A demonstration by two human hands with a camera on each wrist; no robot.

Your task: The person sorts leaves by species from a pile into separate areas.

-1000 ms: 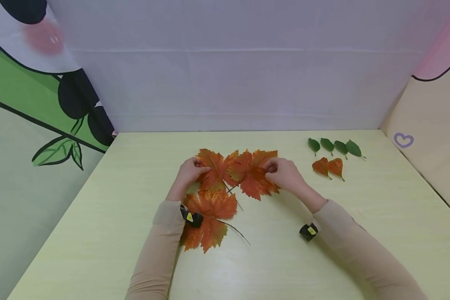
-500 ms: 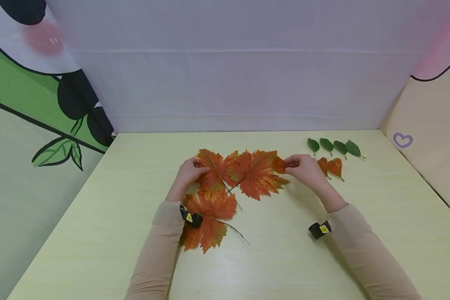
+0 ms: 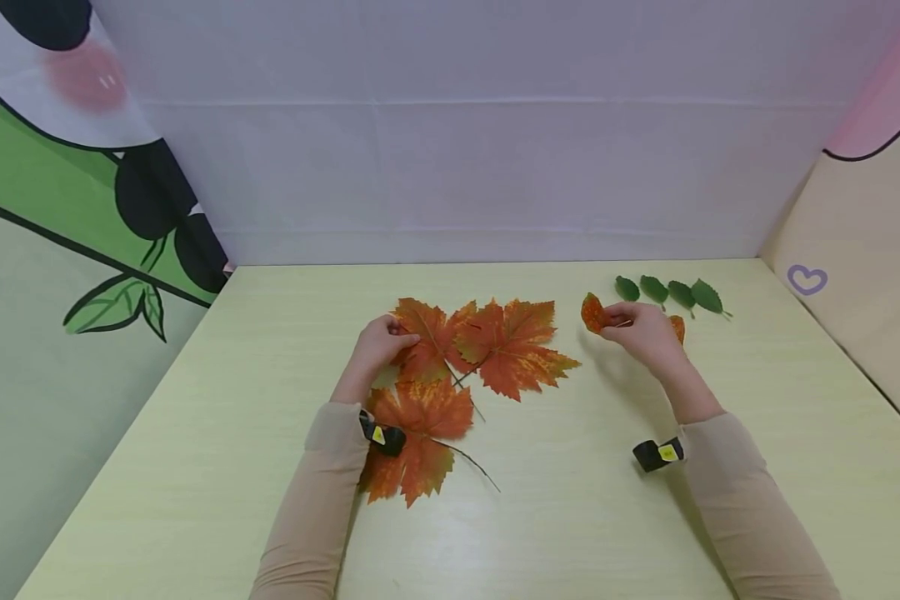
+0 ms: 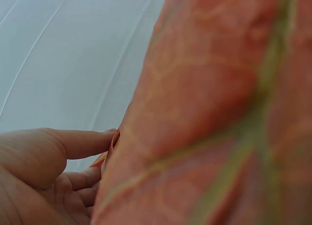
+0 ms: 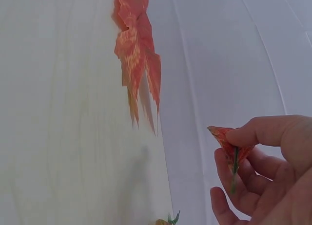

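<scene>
Pale table (image 3: 195, 467) under it all. Large orange maple leaves: three. Landmark is the right maple leaf (image 3: 506, 342); its left edge overlaps the back-left maple leaf (image 3: 430, 332), and the front maple leaf (image 3: 429, 408) lies left of it, nearer the person. Hands: two. Left hand (image 3: 378, 343) is past the landmark's left side, pinching the rim of the back-left maple leaf, contact partly hidden in left wrist view. Right hand (image 3: 641, 332) is off the landmark's right side, gripping the held leaf (image 3: 592, 313) between thumb and fingers. Key relation: held leaf, small and orange, is right of the landmark, apart from it; long axis roughly front to back in head view, greenish end away from the person. Right hand has it; left hand is well apart, across the landmark. Small orange leaves: two visible, the other one (image 3: 678, 327) farther right of the landmark, partly behind the right hand, which may hide more. Small green leaves (image 3: 653, 289): four, in a row, right of and farther back than the landmark
</scene>
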